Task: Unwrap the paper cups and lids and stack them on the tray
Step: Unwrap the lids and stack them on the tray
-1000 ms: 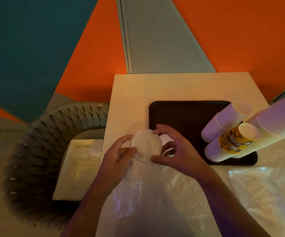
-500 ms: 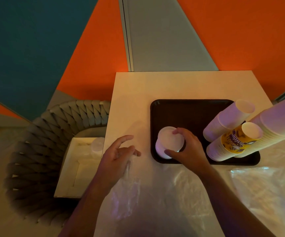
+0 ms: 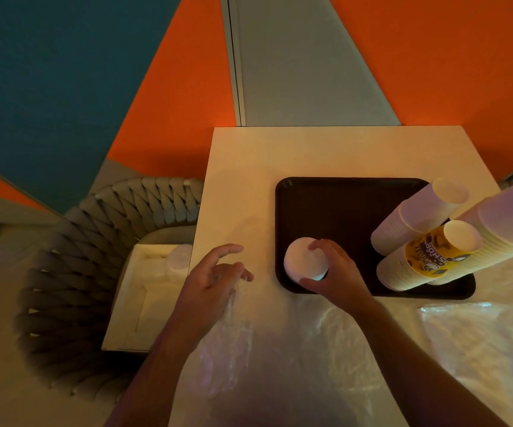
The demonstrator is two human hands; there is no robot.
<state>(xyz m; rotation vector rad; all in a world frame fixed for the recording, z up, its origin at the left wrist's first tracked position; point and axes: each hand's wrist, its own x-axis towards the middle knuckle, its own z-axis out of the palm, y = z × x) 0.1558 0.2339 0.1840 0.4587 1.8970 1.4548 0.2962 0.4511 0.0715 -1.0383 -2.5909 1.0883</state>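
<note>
A dark brown tray [image 3: 341, 208] lies on the pale table [image 3: 280, 155]. My right hand [image 3: 338, 274] grips a stack of white lids [image 3: 303, 260] standing at the tray's near left corner. On the tray's right side stand three tall stacks of paper cups: a white one [image 3: 418, 217], a yellow printed one [image 3: 427, 257] and a pale one [image 3: 508, 217] leaning toward me. My left hand [image 3: 212, 282] hovers over the table left of the tray, fingers loosely spread, its fingertips at the top of a clear plastic wrapper [image 3: 233, 340].
More clear plastic wrap [image 3: 480, 343] covers the table's near right part. Left of the table a woven grey chair [image 3: 95, 241] holds a cream box [image 3: 144, 297] with a wrapped lid pack [image 3: 179, 260]. Orange and teal walls rise behind.
My right hand carried the lid stack out of the wrapper and set it on the tray's near left corner. My left hand let go of the lids and stayed at the wrapper.
</note>
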